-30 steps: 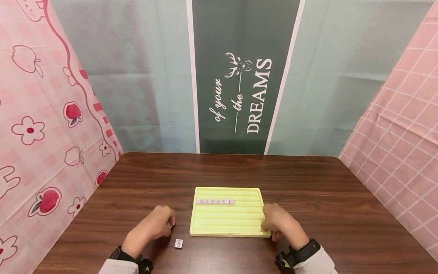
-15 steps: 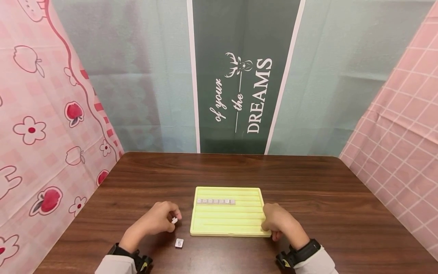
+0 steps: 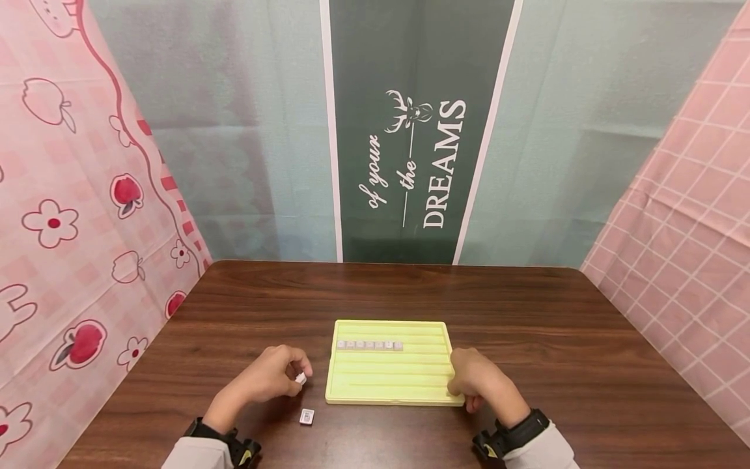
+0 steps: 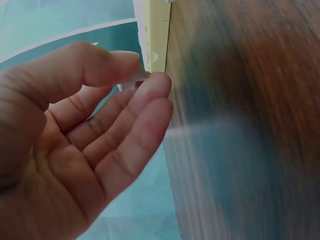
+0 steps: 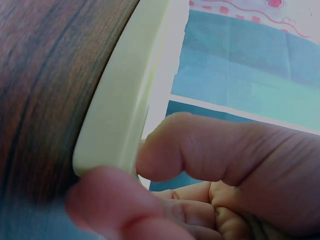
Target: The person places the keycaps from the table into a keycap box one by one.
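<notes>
My left hand (image 3: 269,374) pinches a small white keycap (image 3: 301,378) between thumb and fingers, a little left of a pale yellow tray (image 3: 375,401). In the left wrist view the same keycap (image 4: 129,84) is mostly covered by the thumb; the other fingers curve loosely below. At the tray's front right corner my right hand (image 3: 477,378) grips the rim. The right wrist view has its thumb over the inner side of the tray wall (image 5: 112,110), with a finger at the outer corner. A row of several pale keycaps (image 3: 369,346) stands in one of the tray's grooves, toward the left.
Another keycap (image 3: 306,417) lies on the table in front of the left hand, its hollow underside apparently up. The dark wooden table (image 3: 527,312) extends around the tray. Patterned curtains (image 3: 281,130) hang behind and at both sides.
My left hand has lifted and shifted slightly right with the keycap, which now shows between its fingertips. The right hand and tray stay in place.
</notes>
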A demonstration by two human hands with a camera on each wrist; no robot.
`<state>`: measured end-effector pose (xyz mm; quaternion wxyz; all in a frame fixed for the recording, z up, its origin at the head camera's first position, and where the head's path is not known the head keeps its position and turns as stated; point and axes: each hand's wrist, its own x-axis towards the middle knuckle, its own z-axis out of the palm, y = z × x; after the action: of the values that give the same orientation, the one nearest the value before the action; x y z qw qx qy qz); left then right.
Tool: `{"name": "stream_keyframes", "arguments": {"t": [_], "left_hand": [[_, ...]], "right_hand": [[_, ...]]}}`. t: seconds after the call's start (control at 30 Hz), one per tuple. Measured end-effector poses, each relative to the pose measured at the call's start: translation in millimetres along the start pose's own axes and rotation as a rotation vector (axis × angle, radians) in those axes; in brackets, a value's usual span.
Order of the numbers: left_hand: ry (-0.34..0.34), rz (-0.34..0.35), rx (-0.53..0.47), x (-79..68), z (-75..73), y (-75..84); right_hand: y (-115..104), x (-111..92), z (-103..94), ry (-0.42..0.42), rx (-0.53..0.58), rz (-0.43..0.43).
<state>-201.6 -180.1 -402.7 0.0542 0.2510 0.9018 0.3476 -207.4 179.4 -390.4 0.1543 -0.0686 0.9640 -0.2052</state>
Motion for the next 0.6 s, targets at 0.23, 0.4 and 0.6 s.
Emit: {"name": "stream_keyframes", "arguments": {"t": [0.23,0.4,0.6], "left_hand": [[0.004,-0.011,0.037,-0.3,1.4,0.4],[0.033,0.015,0.091,0.5,2.9,0.9],[0.061,0.04,0.155,0.2,2.4,5.3]], "right_hand": [[0.4,-0.1,-0.1,0.002,-0.006,-0.007],[-0.2,-0.3,-0.2,0.004,-0.004,-0.004],[-0.4,-0.8,-0.5,0.006,0.0,-0.007]]}}
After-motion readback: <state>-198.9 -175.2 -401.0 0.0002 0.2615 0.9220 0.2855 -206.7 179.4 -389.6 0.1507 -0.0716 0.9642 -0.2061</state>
